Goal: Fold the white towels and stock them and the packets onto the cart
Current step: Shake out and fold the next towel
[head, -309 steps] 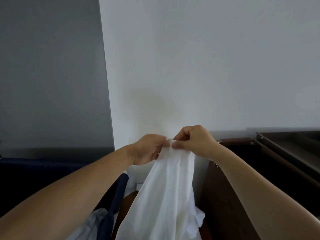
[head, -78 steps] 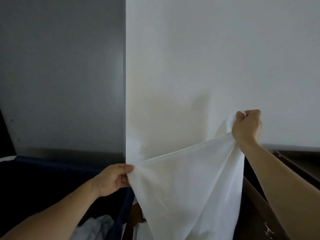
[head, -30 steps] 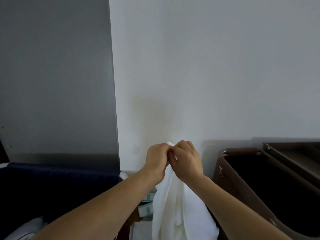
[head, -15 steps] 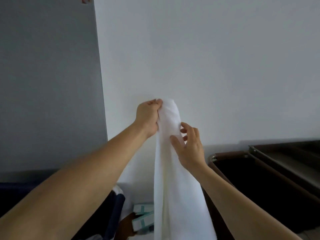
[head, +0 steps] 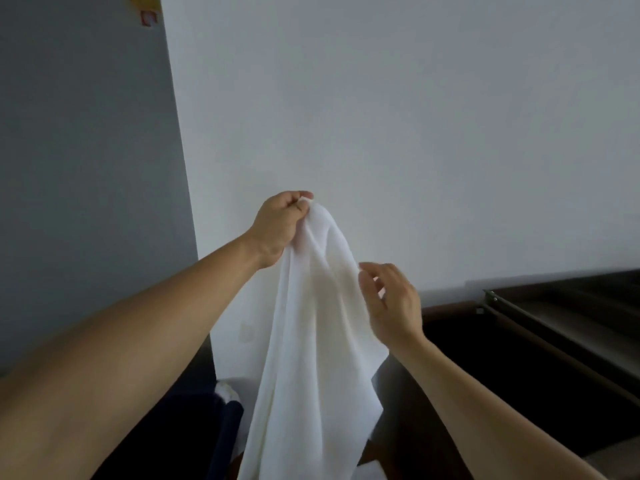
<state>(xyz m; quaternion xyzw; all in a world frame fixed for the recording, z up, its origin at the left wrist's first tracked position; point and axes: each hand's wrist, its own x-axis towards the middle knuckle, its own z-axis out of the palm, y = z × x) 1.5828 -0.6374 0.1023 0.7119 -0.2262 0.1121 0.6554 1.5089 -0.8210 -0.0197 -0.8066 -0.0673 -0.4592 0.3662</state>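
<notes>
No legible writing is showing anywhere; a small yellow and red sticker is sitting high on the grey panel at upper left, its markings too small to read. The left hand is reaching forward and up at the end of an extended bare forearm, its fingers pressing together in a pinch on the top of the white towel. The towel is hanging from that pinch in loose vertical folds in front of the white wall, its lower end running out of the bottom of the view. The right hand is sitting lower, beside the towel's right edge, wrist bent slightly, palm turned toward the cloth. Its fingers are spreading, loosely curled, with the tips touching or just beside the cloth; whether they are gripping it cannot be told. A dark brown cart is standing at lower right, its rim and tray rails showing. A navy fabric bin is showing at lower left behind the left forearm.
</notes>
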